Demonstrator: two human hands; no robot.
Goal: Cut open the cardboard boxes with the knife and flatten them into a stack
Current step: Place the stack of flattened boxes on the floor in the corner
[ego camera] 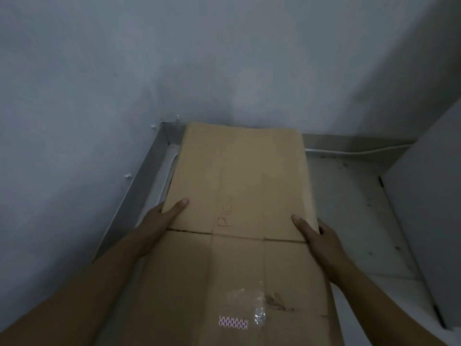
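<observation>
A flattened brown cardboard box (239, 176) lies lengthwise on a steel counter, its far end against the wall. It has handwriting near the middle, and clear tape scraps and a pink patterned strip at its near end. My left hand (164, 216) grips its left edge, thumb on top and fingers underneath. On the right edge, my right hand (316, 233) holds it the same way, thumb lying on the top face. No knife is in view.
The steel counter (349, 208) has a raised rim (132, 196) along the left and back, against grey walls. A white cabinet side (424, 208) stands at the right. A white cable (361, 152) runs along the back edge.
</observation>
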